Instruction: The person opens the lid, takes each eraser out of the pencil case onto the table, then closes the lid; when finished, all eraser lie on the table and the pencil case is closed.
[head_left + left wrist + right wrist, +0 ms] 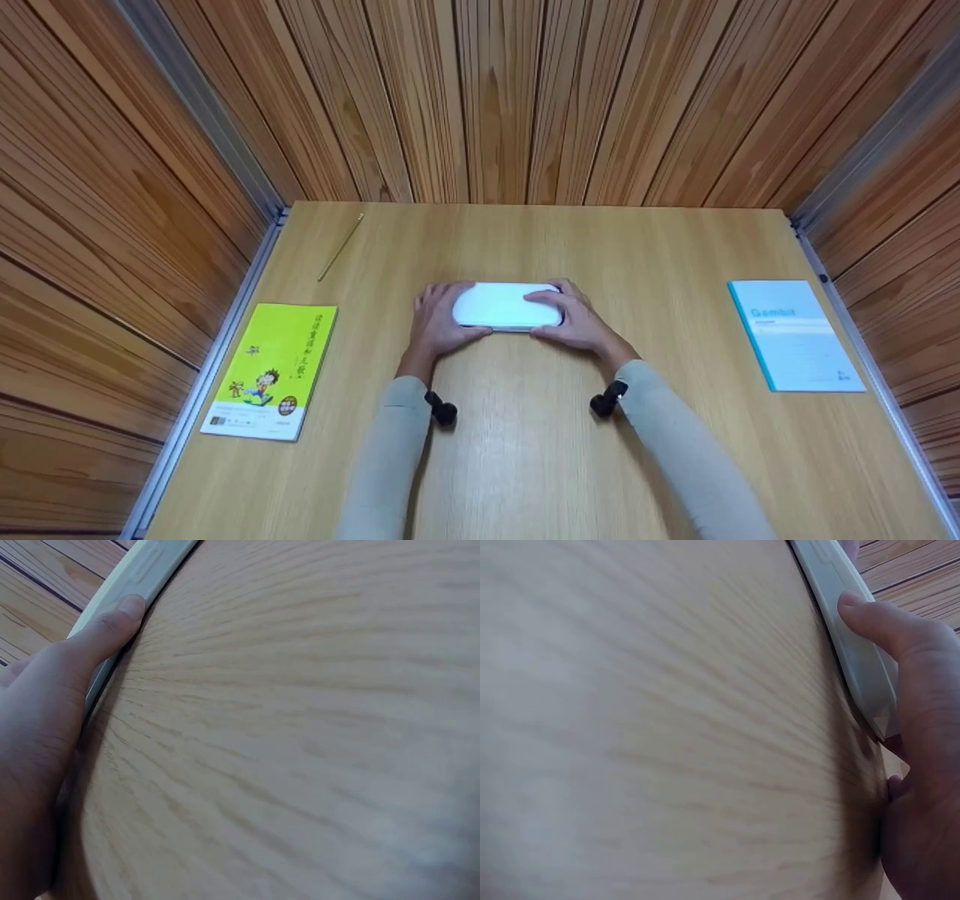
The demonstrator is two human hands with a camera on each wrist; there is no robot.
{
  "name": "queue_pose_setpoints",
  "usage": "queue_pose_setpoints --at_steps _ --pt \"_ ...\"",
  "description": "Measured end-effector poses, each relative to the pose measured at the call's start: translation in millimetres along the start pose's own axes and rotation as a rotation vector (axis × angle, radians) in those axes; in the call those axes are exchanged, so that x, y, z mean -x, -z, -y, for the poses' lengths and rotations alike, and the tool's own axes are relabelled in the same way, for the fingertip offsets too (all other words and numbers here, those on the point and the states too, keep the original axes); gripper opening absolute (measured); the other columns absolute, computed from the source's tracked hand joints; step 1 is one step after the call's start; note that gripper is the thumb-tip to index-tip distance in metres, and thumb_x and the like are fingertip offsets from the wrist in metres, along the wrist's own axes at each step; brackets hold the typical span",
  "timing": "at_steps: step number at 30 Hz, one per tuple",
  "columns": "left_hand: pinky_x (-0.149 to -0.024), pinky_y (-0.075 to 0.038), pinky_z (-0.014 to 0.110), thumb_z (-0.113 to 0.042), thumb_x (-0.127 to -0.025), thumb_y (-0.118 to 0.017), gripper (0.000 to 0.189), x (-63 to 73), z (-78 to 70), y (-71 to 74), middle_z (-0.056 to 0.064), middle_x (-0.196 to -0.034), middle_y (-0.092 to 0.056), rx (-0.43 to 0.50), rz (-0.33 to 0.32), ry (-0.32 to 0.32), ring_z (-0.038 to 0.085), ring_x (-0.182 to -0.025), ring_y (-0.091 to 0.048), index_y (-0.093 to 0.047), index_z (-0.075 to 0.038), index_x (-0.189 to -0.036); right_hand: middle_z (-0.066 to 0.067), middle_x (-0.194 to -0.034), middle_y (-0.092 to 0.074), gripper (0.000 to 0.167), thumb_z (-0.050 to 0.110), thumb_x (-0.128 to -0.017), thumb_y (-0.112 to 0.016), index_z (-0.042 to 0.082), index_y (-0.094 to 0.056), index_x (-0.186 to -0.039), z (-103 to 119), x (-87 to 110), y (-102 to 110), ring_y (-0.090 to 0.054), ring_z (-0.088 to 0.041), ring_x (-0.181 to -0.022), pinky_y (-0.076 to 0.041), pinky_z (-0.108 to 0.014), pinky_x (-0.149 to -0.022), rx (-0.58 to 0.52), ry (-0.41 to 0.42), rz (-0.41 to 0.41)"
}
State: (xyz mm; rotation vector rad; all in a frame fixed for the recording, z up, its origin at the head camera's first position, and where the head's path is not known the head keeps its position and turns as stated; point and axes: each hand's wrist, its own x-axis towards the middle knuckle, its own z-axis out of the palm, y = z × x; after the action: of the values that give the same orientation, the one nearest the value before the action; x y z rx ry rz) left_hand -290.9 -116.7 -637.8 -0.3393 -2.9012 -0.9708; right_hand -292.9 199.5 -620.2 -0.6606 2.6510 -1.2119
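Note:
A white oblong case (504, 306) with rounded ends lies crosswise at the middle of the wooden table. My left hand (441, 318) grips its left end, thumb along the near side and fingers round the far side. At the other end, my right hand (576, 318) holds it with the thumb on the near side and a forefinger over the top. In the left wrist view the thumb (112, 624) presses the case's side wall (154, 574), by a small raised latch-like part. The right wrist view has the right thumb (866, 615) on the same wall (847, 645), close over the tabletop.
A yellow-green book (274, 360) with a cartoon figure lies at the left. Behind it rests a thin pencil (341, 247). A light blue book (799, 345) marked "Gambit" is near the right edge. Wood-panelled walls (495, 97) stand around the table (510, 450).

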Motion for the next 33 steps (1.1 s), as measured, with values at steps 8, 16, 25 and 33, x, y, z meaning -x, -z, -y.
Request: queue_pose_setpoints --at_steps 8,16,25,33 --pt "-0.130 -0.030 0.064 -0.066 -0.079 -0.096 0.098 0.7 1.2 -0.7 0.007 -0.163 -0.062 0.033 0.012 0.024 0.036 -0.150 -0.050 -0.058 -0.031 -0.162 -0.019 -0.164 -0.049 0.057 0.031 -0.101 -0.086 0.026 -0.069 -0.155 -1.9 -0.4 3.6 -0.045 -0.044 -0.156 -0.030 -0.073 -0.132 -0.155 0.012 -0.012" --pt "-0.128 -0.030 0.066 -0.063 -0.077 -0.098 0.100 2.9 4.1 0.7 0.009 -0.164 -0.061 0.078 -0.005 0.011 0.038 -0.152 -0.049 -0.058 -0.030 -0.162 -0.019 -0.166 -0.048 0.060 0.031 -0.098 -0.090 0.026 -0.070 -0.154 -0.9 -0.3 0.1 -0.043 -0.045 -0.159 -0.027 -0.073 -0.135 -0.151 -0.002 -0.022" --pt "-0.128 -0.030 0.064 -0.052 -0.078 -0.100 0.101 3.0 5.7 0.9 0.007 -0.167 -0.061 0.171 -0.040 -0.024 0.039 -0.150 -0.051 -0.054 -0.025 -0.164 -0.020 -0.164 -0.050 0.056 0.026 -0.100 -0.086 0.021 -0.070 -0.154 -3.9 -1.0 4.3 -0.045 -0.045 -0.158 -0.025 -0.069 -0.136 -0.221 -0.007 -0.058" --pt "-0.126 -0.032 0.062 -0.049 -0.076 -0.100 0.109 7.9 7.6 1.9 0.008 -0.162 -0.062 0.241 -0.065 -0.012 0.038 -0.147 -0.052 -0.047 -0.029 -0.169 -0.019 -0.160 -0.059 0.047 0.022 -0.108 -0.077 0.014 -0.069 -0.154 -1.9 -1.8 9.1 -0.052 -0.039 -0.149 -0.034 -0.063 -0.131 -0.257 -0.029 -0.089"
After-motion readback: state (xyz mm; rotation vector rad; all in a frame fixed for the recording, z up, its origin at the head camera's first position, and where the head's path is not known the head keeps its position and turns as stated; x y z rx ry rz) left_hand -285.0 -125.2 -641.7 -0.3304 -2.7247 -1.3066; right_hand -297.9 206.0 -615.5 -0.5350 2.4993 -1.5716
